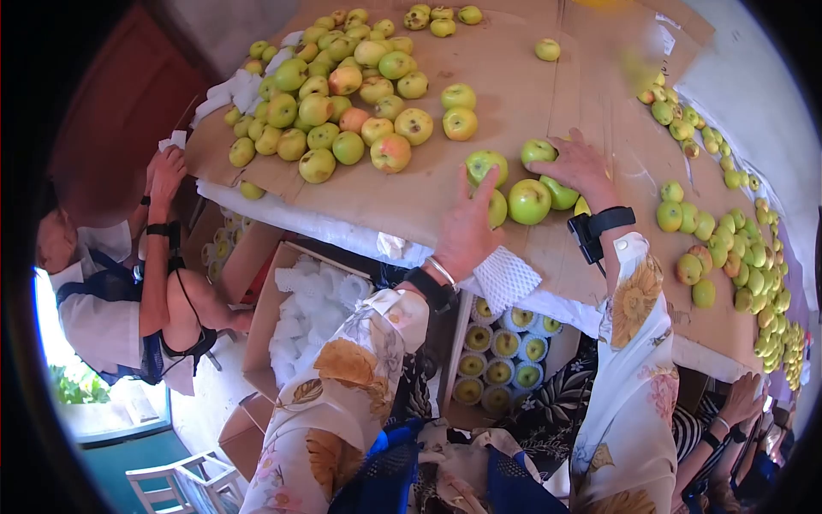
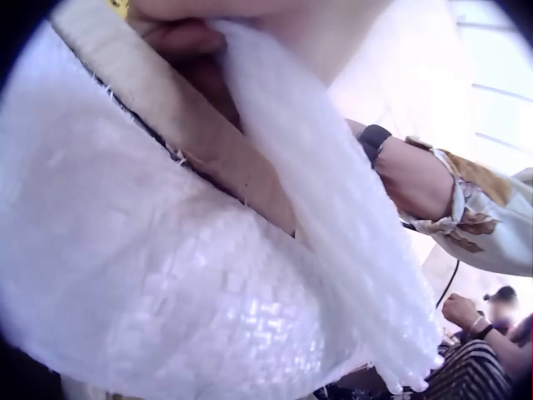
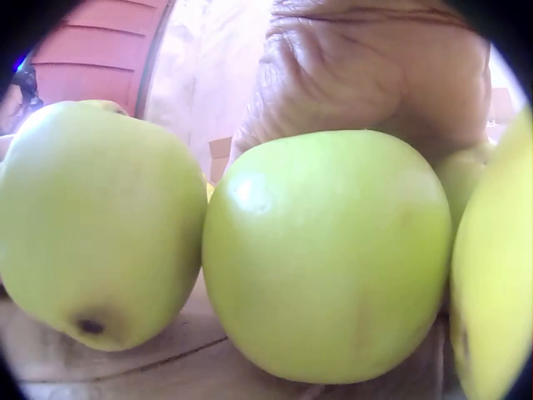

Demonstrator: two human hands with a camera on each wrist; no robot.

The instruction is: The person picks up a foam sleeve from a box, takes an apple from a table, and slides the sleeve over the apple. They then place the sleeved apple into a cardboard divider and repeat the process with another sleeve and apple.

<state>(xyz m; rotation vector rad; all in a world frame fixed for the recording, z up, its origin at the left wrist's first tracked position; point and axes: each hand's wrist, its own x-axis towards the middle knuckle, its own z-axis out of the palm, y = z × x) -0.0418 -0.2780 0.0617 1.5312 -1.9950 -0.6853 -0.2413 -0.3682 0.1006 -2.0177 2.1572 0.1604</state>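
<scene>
My left hand (image 1: 462, 227) is at the table's near edge, its upper fingers stretched toward a green apple (image 1: 486, 165). Against its palm side it holds a white foam net sleeve (image 1: 505, 276); in the left wrist view the foam net (image 2: 325, 208) hangs down from the curled fingers. Spread over a few green apples, my right hand (image 1: 585, 167) touches them from above, close beside the apple (image 1: 529, 202) in front. From the right wrist view, the palm (image 3: 366, 83) arches behind a large green apple (image 3: 329, 258). Its fingertips are hidden there.
A big pile of apples (image 1: 342, 111) lies left on the cardboard-covered table (image 1: 514, 94), and more apples (image 1: 745, 257) lie right. Below stand a box of white foam nets (image 1: 312, 313) and a box of netted apples (image 1: 501, 347). Another person (image 1: 128, 291) works at left.
</scene>
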